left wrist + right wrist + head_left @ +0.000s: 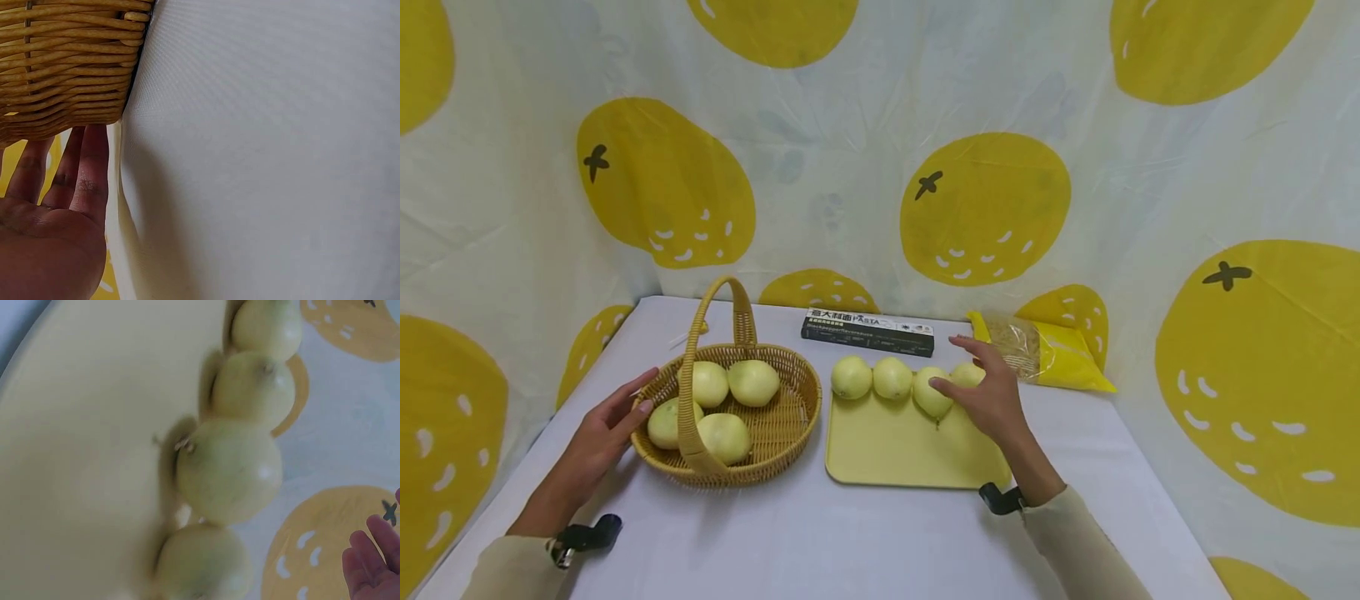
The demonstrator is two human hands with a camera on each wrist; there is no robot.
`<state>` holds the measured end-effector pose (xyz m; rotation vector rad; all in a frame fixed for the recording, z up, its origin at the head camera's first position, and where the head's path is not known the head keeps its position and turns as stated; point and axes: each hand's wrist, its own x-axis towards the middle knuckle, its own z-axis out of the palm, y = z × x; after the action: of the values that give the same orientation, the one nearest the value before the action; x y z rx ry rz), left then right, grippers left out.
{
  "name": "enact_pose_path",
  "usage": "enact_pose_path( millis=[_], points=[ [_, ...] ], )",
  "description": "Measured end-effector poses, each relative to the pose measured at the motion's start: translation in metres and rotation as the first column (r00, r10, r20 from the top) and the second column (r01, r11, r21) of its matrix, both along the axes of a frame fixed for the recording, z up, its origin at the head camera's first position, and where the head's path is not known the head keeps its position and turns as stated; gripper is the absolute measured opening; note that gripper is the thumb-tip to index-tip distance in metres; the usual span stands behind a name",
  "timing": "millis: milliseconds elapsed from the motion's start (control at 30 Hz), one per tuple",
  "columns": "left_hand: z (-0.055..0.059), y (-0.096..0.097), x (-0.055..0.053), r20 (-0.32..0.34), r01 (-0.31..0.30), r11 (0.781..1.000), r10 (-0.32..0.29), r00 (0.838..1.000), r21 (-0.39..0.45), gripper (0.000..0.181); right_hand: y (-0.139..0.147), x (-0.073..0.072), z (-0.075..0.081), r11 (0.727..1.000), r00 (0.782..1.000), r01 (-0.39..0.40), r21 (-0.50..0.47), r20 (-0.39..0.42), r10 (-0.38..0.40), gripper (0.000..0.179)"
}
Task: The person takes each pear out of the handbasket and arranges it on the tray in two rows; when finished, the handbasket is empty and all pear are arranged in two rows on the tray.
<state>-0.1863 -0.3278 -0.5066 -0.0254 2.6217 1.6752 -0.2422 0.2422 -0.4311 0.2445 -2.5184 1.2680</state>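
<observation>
At the left, in the head view, my left hand rests against the side of a wicker basket, thumb at the rim. The left wrist view shows its straight fingers reaching up to the woven wall. Several pale yellow-green pears, one a front pear, lie in the basket under its tall handle. My right hand holds nothing, thumb and fingers spread over the right end of a row of pears. That row lies along the far edge of a yellow tray; one pear points its stem inward.
Behind the tray lies a black and white pasta box. A yellow bag with a clear window lies right of it, near my right fingers. The white table meets a fruit-print curtain at the back and sides.
</observation>
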Motion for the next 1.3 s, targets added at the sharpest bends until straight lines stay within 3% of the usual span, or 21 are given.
enact_pose_path(
  millis=[267,567,1300],
  points=[
    [0.001,0.000,0.000,0.025,-0.005,1.000,0.005,1.000,-0.012,0.067,-0.039,0.006,0.003,0.993,0.992,-0.118,-0.002,-0.036,0.118,0.075],
    [0.003,0.001,0.001,0.029,0.002,1.000,-0.002,1.000,-0.014,0.068,-0.080,0.012,0.008,0.962,0.961,-0.269,-0.050,-0.086,0.264,0.079],
    [0.004,0.003,-0.003,0.062,-0.008,1.000,0.008,0.998,0.009,0.069,-0.147,0.021,0.009,0.907,0.909,-0.414,-0.081,-0.097,0.406,0.080]
  ],
)
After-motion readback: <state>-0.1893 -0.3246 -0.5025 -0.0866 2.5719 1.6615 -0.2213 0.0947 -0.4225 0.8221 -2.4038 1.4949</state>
